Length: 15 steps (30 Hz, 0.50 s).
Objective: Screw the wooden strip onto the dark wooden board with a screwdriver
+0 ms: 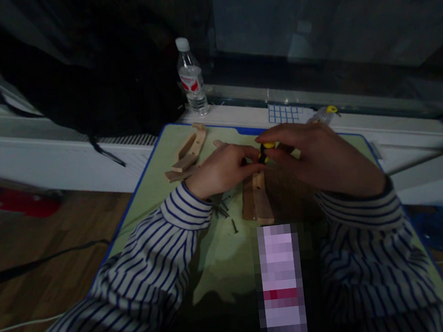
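My right hand [319,158] is closed around a small yellow-and-black screwdriver [269,145], gripping its handle from above. Close beside it, the thumb and fingers of my left hand [225,168] pinch together at the tool's lower end; what lies between them is hidden. Below the hands, a light wooden strip with holes [264,204] extends toward me, next to a browner wooden piece [248,203]. Several loose screws [222,208] lie near my left wrist, and a single screw [234,226] is a bit closer to me.
More wooden pieces [188,151] are piled at the far left of the green, blue-edged table [137,196]. Behind it, a water bottle [193,84] stands on the white sill, with a blue-grid sheet [284,113] and a yellow-tipped item [331,109] farther right. A black bag [117,82] sits left.
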Available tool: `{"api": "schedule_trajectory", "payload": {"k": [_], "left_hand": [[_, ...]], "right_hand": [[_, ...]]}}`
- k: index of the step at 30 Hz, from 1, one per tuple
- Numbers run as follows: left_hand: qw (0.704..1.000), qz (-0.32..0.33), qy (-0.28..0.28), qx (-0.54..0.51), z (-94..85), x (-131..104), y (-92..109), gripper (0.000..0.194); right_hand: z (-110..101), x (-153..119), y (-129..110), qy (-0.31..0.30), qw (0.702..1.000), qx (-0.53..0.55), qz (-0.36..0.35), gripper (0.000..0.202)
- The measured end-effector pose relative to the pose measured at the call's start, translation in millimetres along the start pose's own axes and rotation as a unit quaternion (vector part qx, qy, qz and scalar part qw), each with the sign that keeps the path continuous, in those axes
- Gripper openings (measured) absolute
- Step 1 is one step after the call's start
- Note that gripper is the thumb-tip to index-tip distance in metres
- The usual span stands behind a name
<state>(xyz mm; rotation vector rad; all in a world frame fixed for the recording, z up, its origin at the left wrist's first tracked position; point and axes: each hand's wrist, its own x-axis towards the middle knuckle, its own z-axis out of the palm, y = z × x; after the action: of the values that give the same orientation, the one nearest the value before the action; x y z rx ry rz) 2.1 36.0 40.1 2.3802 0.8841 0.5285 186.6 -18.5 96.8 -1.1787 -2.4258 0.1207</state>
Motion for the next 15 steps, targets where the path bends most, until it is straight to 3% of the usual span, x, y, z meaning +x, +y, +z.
{"api": "schedule_trajectory", "payload": {"k": [8, 15], "left_hand": [[0.998, 0.015, -0.051, -0.028, 0.6, 1.1, -2.1, 0.027], [0.999, 0.017, -0.029, -0.013, -1.0, 0.4, 0.3, 0.024]], "right_hand": [[4.4, 2.6, 3.9, 0.02, 0.998, -0.038, 0.041, 0.023], [5.8, 2.0, 7.0, 0.024, 0.998, -0.037, 0.039, 0.022]]}}
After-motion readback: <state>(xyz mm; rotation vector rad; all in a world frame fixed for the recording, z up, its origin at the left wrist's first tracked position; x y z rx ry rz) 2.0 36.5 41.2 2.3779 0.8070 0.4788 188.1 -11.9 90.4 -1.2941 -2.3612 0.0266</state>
